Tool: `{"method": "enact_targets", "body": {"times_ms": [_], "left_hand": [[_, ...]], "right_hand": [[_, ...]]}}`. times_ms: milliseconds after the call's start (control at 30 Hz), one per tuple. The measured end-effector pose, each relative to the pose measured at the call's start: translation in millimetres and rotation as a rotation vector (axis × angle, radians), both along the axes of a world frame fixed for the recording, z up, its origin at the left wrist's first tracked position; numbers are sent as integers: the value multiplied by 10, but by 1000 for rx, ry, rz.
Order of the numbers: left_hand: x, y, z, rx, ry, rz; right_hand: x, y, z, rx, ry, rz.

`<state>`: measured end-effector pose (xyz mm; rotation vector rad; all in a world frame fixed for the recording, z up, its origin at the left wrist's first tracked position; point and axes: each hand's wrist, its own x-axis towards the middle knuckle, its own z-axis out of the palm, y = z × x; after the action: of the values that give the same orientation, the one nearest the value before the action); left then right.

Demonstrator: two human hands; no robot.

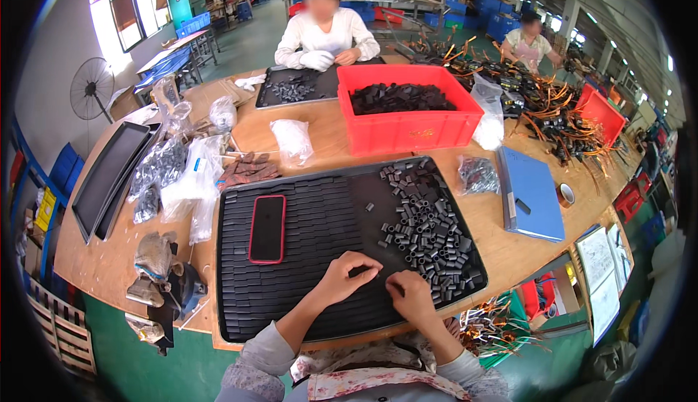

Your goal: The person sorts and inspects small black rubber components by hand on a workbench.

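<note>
A black tray [370, 236] lies before me. Rows of flat black pieces [291, 296] fill its left part, and loose short black tubes [436, 256] are heaped on its right. Over the middle of the tray, my left hand [342, 277] is closed in a pinch, with a small dark bit at its fingertips, too small to name. Close beside it, my right hand [412, 297] has its fingers curled in, next to the loose tubes. What it holds, if anything, is hidden. A phone in a red case [267, 229] rests on the rows.
Beyond the tray stands a red bin [411, 134] of black parts. A blue binder [534, 195] and tape roll [566, 195] lie right. Plastic bags [193, 177], brown gloves [249, 170] and stacked trays [109, 177] are left. A co-worker [325, 31] sits opposite.
</note>
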<state>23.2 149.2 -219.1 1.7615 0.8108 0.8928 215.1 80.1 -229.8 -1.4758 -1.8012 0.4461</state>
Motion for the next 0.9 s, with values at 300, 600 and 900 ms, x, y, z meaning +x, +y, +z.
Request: {"method": "enact_targets", "body": {"times_ms": [300, 600, 900], "left_hand": [[104, 9, -36, 514, 316, -16], [143, -69, -165, 504, 465, 76], [454, -11, 148, 409, 276, -120]], "right_hand": [[556, 148, 294, 251, -51, -337], [1271, 308, -58, 195, -263, -528], [870, 124, 110, 391, 136, -330]]}}
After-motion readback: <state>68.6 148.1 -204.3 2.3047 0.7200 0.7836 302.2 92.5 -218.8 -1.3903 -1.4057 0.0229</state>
